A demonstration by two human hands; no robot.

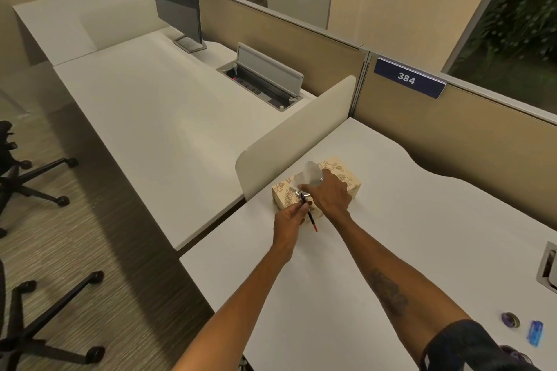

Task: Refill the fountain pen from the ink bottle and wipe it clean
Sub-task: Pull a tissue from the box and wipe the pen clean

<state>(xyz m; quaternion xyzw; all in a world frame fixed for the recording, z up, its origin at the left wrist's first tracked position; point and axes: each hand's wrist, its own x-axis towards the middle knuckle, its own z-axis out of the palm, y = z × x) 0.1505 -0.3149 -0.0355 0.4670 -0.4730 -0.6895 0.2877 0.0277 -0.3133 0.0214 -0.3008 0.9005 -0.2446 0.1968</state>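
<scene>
Mid-frame, the left hand point(288, 220) pinches the fountain pen point(308, 211) just in front of the floral tissue box point(343, 178). The right hand point(330, 194) grips a white tissue point(309, 175) over it. Partition sign point(407, 78), upper right, reads "384".

Both forearms are bare, no watch or rings that I can spot. Right forearm has a dark tattoo point(388, 292), and further up there's a dark short sleeve point(464, 343).
</scene>
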